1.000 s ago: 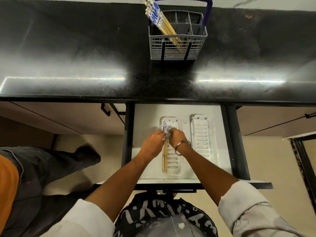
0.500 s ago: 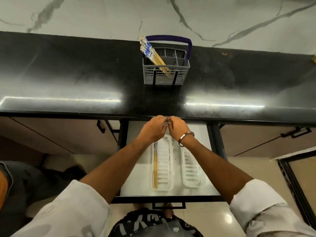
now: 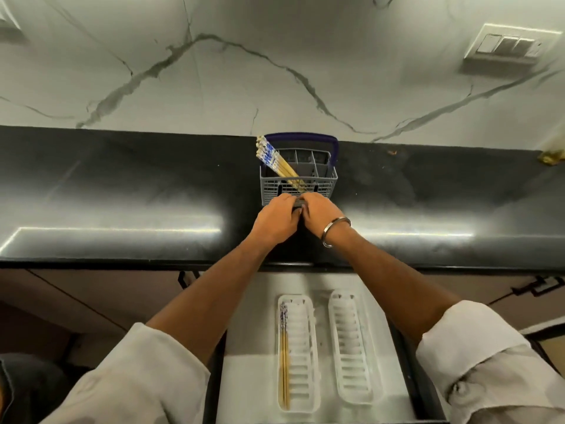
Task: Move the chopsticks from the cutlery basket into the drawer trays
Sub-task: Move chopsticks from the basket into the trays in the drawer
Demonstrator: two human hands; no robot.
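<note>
A grey cutlery basket (image 3: 324, 182) with a blue handle stands on the black counter (image 3: 122, 194). Several blue-patterned wooden chopsticks (image 3: 272, 159) lean out of its left compartment. My left hand (image 3: 275, 220) and my right hand (image 3: 321, 212) are side by side, touching each other, right at the basket's lower front edge. Their fingers are curled and I see nothing held in them. Below, in the open drawer (image 3: 244, 377), a pair of chopsticks (image 3: 284, 347) lies along the left side of the left white tray (image 3: 302, 362). The right white tray (image 3: 351, 347) holds nothing.
A marble wall rises behind the counter, with a switch plate (image 3: 504, 45) at upper right. Closed cabinet fronts with dark handles flank the drawer. A small golden object (image 3: 552, 156) sits at the counter's far right edge.
Both hands have risen from the left tray, leaving a chopstick pair there, and travelled up over the counter's edge to the basket's front. The view has tilted upward.
</note>
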